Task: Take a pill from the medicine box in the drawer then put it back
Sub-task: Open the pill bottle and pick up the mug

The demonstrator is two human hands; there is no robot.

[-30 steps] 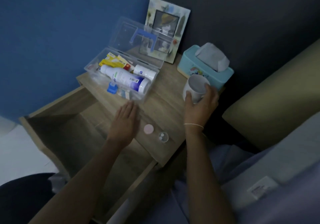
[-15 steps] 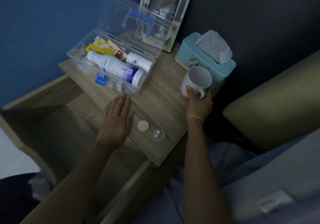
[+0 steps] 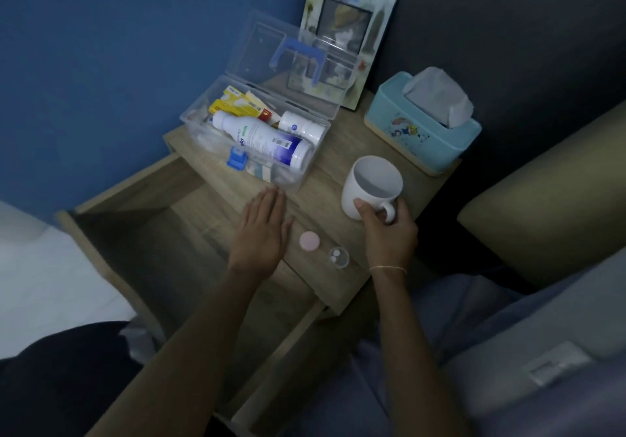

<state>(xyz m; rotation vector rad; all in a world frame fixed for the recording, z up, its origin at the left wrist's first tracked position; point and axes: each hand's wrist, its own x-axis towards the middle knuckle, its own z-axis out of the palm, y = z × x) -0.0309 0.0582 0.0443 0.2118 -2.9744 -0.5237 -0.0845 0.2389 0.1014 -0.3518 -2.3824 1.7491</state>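
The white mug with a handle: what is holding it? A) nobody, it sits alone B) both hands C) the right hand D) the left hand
C: the right hand grips the white mug by its handle, while the left hand lies flat on the wooden nightstand top.

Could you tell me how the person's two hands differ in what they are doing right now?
The left hand lies flat and open, palm down, holding nothing; the right hand is curled around the white mug at its handle. The left hand's fingers reach almost to the clear medicine box, whereas the right hand sits nearer the tissue box. Both are over the wooden nightstand top, on either side of the pink cap.
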